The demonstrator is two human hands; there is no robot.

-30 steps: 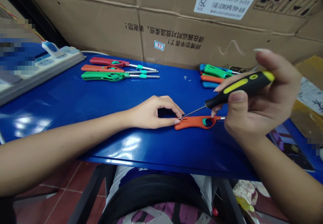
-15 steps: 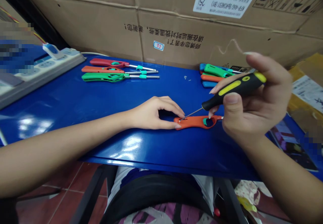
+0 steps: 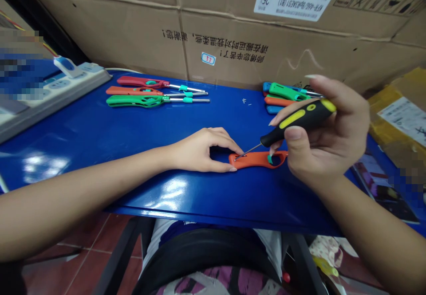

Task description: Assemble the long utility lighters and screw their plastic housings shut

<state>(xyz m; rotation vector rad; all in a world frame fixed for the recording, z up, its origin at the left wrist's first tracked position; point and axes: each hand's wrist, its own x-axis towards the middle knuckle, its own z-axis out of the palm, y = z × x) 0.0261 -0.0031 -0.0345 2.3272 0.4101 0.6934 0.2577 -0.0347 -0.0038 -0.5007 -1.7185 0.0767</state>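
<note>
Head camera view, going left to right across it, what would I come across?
Power strip, trio of lighters, left hand, the orange lighter it steadies, right hand gripping a screwdriver, taped parcel.

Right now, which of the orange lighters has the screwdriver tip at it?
The front orange lighter, its handle end at the left hand. The rear left orange lighter and rear right orange lighter lie farther back, grouped with other colours.
</note>
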